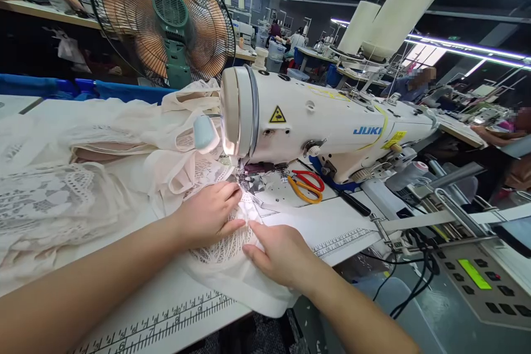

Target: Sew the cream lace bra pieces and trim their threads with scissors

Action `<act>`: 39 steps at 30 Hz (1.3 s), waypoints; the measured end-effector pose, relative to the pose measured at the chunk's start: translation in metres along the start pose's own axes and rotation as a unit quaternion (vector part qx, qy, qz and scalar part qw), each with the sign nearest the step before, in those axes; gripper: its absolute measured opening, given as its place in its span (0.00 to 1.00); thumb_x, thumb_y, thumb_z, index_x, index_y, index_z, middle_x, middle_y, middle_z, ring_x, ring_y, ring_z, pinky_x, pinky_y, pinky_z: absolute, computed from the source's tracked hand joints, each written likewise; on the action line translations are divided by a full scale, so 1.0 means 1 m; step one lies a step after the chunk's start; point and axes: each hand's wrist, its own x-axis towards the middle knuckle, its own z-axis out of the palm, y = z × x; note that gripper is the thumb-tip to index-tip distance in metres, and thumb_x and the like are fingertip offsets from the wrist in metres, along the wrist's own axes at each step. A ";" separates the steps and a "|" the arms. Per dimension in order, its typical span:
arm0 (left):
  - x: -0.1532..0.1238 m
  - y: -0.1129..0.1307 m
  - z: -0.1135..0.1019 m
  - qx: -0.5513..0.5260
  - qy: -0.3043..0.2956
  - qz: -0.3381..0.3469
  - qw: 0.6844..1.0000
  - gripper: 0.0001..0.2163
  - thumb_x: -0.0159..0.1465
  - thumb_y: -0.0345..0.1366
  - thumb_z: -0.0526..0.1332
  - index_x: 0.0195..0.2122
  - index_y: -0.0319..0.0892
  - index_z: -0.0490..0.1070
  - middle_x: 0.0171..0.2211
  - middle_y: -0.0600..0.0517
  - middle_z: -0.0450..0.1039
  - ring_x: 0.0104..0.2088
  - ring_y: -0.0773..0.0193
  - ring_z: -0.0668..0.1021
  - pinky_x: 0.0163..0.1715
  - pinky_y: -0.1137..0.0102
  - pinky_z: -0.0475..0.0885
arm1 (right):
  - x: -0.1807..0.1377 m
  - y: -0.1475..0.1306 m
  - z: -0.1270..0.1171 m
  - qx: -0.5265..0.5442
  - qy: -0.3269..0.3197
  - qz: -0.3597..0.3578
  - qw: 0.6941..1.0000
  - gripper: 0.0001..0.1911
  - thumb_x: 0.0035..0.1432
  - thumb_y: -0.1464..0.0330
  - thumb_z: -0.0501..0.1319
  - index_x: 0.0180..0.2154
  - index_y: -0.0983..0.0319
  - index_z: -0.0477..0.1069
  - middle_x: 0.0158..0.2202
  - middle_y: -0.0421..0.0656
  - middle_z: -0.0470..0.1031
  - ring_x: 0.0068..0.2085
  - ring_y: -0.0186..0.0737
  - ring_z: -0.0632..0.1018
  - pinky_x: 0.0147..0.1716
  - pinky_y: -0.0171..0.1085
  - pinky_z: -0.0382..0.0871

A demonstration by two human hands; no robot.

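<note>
Cream lace fabric (219, 249) runs under the needle area of a white sewing machine (286, 116) and hangs over the table's front edge. My left hand (209, 213) presses on the lace just in front of the presser foot, its fingers bent and close together, thumb pointing right. To its right, my right hand (282, 251) grips the same lace near its edge, index finger and thumb showing; the other fingers are largely hidden. The two hands nearly meet. Scissors (307, 187) with red and orange handles lie on the machine bed, right of the needle.
More cream lace pieces (53, 193) heap on the table at left. A large fan (166, 16) stands behind. At right are a control box (481, 276), cables and metal tape guides. Printed ruler marks (178, 315) line the front edge. Other people work farther back.
</note>
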 end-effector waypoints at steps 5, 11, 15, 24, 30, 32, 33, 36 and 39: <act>0.000 -0.004 0.001 0.004 0.008 0.006 1.000 0.28 0.69 0.49 0.47 0.56 0.28 0.69 0.53 0.31 0.71 0.53 0.43 0.73 0.51 0.52 0.73 | 0.002 0.001 -0.002 -0.005 -0.008 -0.002 1.000 0.20 0.68 0.60 0.51 0.54 0.64 0.68 0.39 0.49 0.80 0.40 0.50 0.80 0.27 0.38 0.50; 0.005 -0.015 0.002 0.007 -0.004 -0.003 1.000 0.30 0.69 0.50 0.46 0.57 0.29 0.69 0.55 0.32 0.71 0.55 0.42 0.73 0.52 0.51 0.72 | 0.012 -0.002 -0.005 0.004 -0.004 0.001 1.000 0.22 0.68 0.59 0.51 0.55 0.64 0.67 0.41 0.50 0.80 0.43 0.53 0.80 0.30 0.39 0.57; 0.010 -0.026 -0.001 0.016 -0.001 0.005 1.000 0.29 0.67 0.50 0.47 0.55 0.29 0.71 0.55 0.33 0.71 0.55 0.41 0.74 0.52 0.50 0.72 | 0.014 0.001 -0.009 0.016 -0.008 -0.001 1.000 0.27 0.67 0.57 0.51 0.61 0.65 0.63 0.43 0.51 0.80 0.46 0.55 0.79 0.35 0.41 0.64; -0.032 0.012 -0.014 0.059 0.020 -0.078 0.995 0.30 0.62 0.53 0.54 0.54 0.34 0.73 0.55 0.33 0.72 0.57 0.35 0.71 0.50 0.40 0.70 | -0.004 0.034 -0.010 -0.041 0.017 -0.055 0.997 0.20 0.68 0.62 0.51 0.58 0.57 0.67 0.43 0.46 0.78 0.43 0.47 0.77 0.30 0.38 0.58; -0.047 0.015 -0.013 0.024 -0.168 -0.267 0.949 0.39 0.57 0.61 0.53 0.67 0.47 0.58 0.71 0.42 0.44 0.68 0.33 0.53 0.55 0.37 0.65 | 0.000 0.036 -0.006 -0.086 0.028 -0.082 0.992 0.18 0.68 0.64 0.50 0.56 0.57 0.69 0.39 0.45 0.77 0.37 0.43 0.76 0.24 0.37 0.49; -0.046 0.004 -0.012 0.005 -0.157 -0.265 0.951 0.41 0.56 0.63 0.54 0.67 0.47 0.58 0.71 0.43 0.44 0.68 0.33 0.53 0.57 0.42 0.65 | 0.002 0.035 -0.005 -0.093 0.036 -0.095 0.990 0.18 0.67 0.67 0.51 0.56 0.58 0.69 0.38 0.45 0.77 0.37 0.43 0.76 0.23 0.37 0.49; -0.046 -0.002 -0.011 -0.001 -0.148 -0.259 0.955 0.42 0.55 0.63 0.55 0.67 0.46 0.59 0.71 0.42 0.45 0.68 0.33 0.54 0.59 0.44 0.64 | 0.004 0.035 -0.004 -0.097 0.037 -0.099 0.990 0.19 0.67 0.68 0.51 0.56 0.58 0.68 0.38 0.45 0.77 0.38 0.43 0.76 0.23 0.37 0.49; -0.046 -0.022 -0.004 -0.014 -0.120 -0.229 0.966 0.41 0.55 0.62 0.57 0.65 0.46 0.61 0.70 0.42 0.49 0.67 0.33 0.57 0.61 0.46 0.62 | 0.009 0.033 -0.004 -0.102 0.034 -0.100 0.989 0.21 0.66 0.70 0.51 0.58 0.59 0.66 0.38 0.46 0.78 0.38 0.44 0.77 0.23 0.37 0.50; -0.048 -0.045 0.007 -0.008 -0.073 -0.184 0.980 0.38 0.57 0.61 0.56 0.66 0.47 0.60 0.70 0.42 0.48 0.66 0.36 0.59 0.60 0.47 0.63 | 0.015 0.032 -0.006 -0.099 0.026 -0.097 0.990 0.23 0.67 0.70 0.49 0.61 0.60 0.63 0.37 0.47 0.78 0.36 0.44 0.77 0.22 0.37 0.51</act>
